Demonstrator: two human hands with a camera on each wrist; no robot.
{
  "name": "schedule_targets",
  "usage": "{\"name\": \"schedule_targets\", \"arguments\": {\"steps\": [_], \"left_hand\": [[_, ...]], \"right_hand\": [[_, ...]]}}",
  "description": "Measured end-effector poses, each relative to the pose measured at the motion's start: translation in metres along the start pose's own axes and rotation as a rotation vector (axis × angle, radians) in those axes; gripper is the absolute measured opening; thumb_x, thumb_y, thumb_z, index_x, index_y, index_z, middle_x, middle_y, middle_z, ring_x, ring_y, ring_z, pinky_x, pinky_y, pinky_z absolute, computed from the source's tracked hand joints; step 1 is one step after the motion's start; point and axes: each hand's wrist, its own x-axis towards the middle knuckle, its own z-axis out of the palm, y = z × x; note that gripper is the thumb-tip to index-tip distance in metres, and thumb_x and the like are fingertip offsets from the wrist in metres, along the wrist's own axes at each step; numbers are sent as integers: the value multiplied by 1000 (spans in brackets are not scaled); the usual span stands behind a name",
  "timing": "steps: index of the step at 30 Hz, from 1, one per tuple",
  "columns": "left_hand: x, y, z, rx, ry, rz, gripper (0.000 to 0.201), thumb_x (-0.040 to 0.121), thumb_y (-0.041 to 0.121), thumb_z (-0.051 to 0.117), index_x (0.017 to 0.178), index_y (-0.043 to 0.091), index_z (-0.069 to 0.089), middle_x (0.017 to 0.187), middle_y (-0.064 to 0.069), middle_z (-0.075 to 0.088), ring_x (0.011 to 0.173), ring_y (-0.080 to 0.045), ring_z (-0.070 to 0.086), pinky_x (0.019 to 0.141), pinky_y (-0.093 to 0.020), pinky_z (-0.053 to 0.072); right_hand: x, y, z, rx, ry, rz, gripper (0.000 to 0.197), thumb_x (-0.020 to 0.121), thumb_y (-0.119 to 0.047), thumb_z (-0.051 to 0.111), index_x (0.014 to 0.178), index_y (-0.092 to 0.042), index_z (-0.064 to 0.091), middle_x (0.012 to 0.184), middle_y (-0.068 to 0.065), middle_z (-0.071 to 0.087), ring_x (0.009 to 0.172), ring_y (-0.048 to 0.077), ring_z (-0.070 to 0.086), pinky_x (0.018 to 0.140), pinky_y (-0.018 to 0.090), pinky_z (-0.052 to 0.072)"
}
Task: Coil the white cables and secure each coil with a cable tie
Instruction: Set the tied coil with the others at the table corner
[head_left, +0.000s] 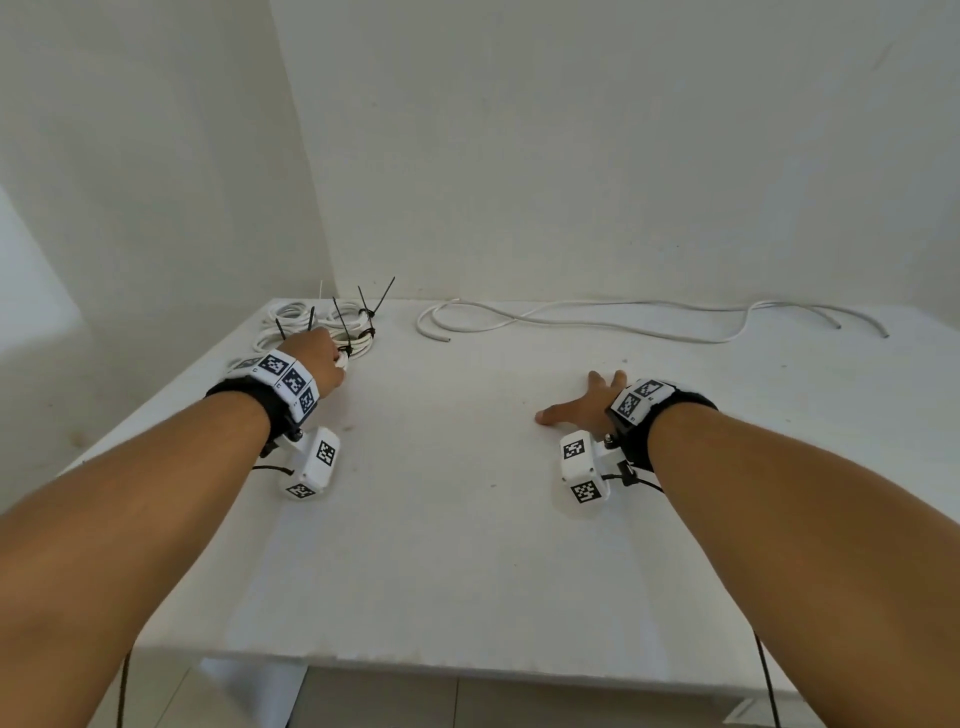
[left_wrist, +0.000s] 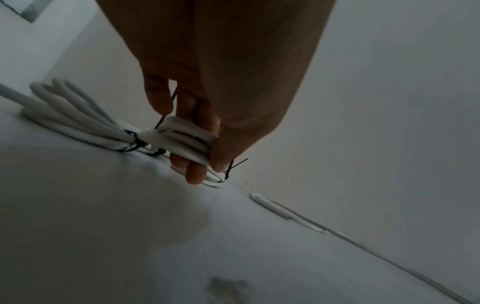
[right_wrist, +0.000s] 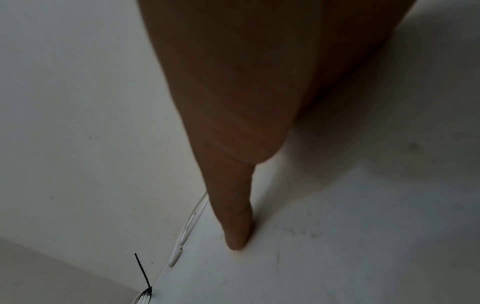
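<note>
Several tied white cable coils (head_left: 311, 325) lie at the table's far left corner, black cable ties (head_left: 371, 306) sticking up from them. My left hand (head_left: 317, 358) reaches into that pile and grips one coil (left_wrist: 187, 142) between thumb and fingers, close to its black tie (left_wrist: 130, 144). A loose white cable (head_left: 623, 322) snakes along the back edge to the right, uncoiled; its end shows in the wrist views (left_wrist: 272, 207) (right_wrist: 182, 242). My right hand (head_left: 582, 405) lies flat on the table with fingers spread, holding nothing; its thumb (right_wrist: 239, 226) presses the surface.
The white table (head_left: 467, 519) stands in a corner between two white walls (head_left: 571, 156). Its front edge (head_left: 467, 662) is near me, with tiled floor below. Small marks dot the tabletop.
</note>
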Motion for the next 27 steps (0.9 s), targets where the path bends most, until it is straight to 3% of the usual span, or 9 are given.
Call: {"name": "schedule_targets", "arguments": {"steps": [3, 7, 10, 12, 16, 20, 22, 25, 27], "left_hand": [[2, 2, 0, 72, -12, 14, 26, 91, 20, 60, 107, 0, 64, 103, -18, 69, 94, -34, 63, 72, -31, 44], [4, 2, 1, 111, -16, 45, 21, 90, 21, 63, 106, 8, 60, 107, -11, 66, 100, -32, 61, 72, -27, 38], [6, 2, -1, 164, -88, 47, 19, 82, 21, 73, 93, 17, 59, 99, -4, 63, 90, -25, 60, 69, -24, 37], [8, 4, -2, 195, -118, 45, 19, 82, 28, 73, 90, 14, 63, 99, -4, 66, 90, -25, 63, 70, -26, 43], [11, 10, -14, 236, -58, 26, 42, 89, 46, 61, 92, 5, 70, 100, -13, 70, 92, -29, 64, 79, -32, 50], [14, 40, -28, 104, 47, 82, 38, 94, 32, 50, 75, 2, 62, 85, -16, 65, 84, -33, 61, 74, -34, 47], [23, 59, -25, -70, 2, 65, 34, 92, 30, 56, 80, -1, 66, 85, -16, 71, 85, -34, 66, 77, -36, 53], [44, 86, -12, -339, -66, -2, 23, 91, 25, 60, 91, 3, 67, 79, -12, 74, 80, -29, 73, 81, -41, 60], [57, 101, -4, -410, -93, -37, 22, 93, 20, 58, 95, -1, 66, 82, -14, 73, 77, -30, 74, 79, -44, 61]], "right_hand": [[-2, 0, 0, -1, 10, 6, 133, 47, -85, 67, 155, -26, 17, 162, 7, 1, 147, 35, 22, 116, 52, 29], [-3, 0, -1, 1, -4, 20, 132, 48, -86, 66, 155, -26, 15, 162, 6, 0, 148, 36, 18, 117, 53, 26], [-6, 1, -1, -7, -12, 20, 131, 51, -86, 66, 156, -27, 13, 163, 6, -2, 149, 36, 15, 118, 54, 24], [-7, 3, -3, -25, -17, 6, 130, 54, -87, 65, 157, -27, 11, 164, 6, -2, 150, 36, 13, 118, 54, 24], [-13, 11, -22, -90, 2, 0, 125, 63, -86, 63, 157, -20, 15, 162, 13, 13, 149, 36, 18, 119, 50, 25], [-13, 27, -32, -199, 53, 73, 137, 53, -97, 55, 157, -19, 12, 160, 14, 18, 147, 36, 22, 119, 48, 24], [-8, 31, -27, -219, 23, 81, 145, 46, -101, 49, 158, -20, 6, 161, 13, 13, 148, 36, 19, 120, 49, 21], [1, 33, -21, -177, -12, 102, 166, 18, -106, 42, 158, -29, -1, 163, 12, -2, 148, 39, 17, 118, 55, 22], [5, 33, -19, -153, -13, 100, 168, 12, -105, 42, 157, -31, -1, 163, 12, -6, 148, 41, 15, 117, 57, 23]]}}
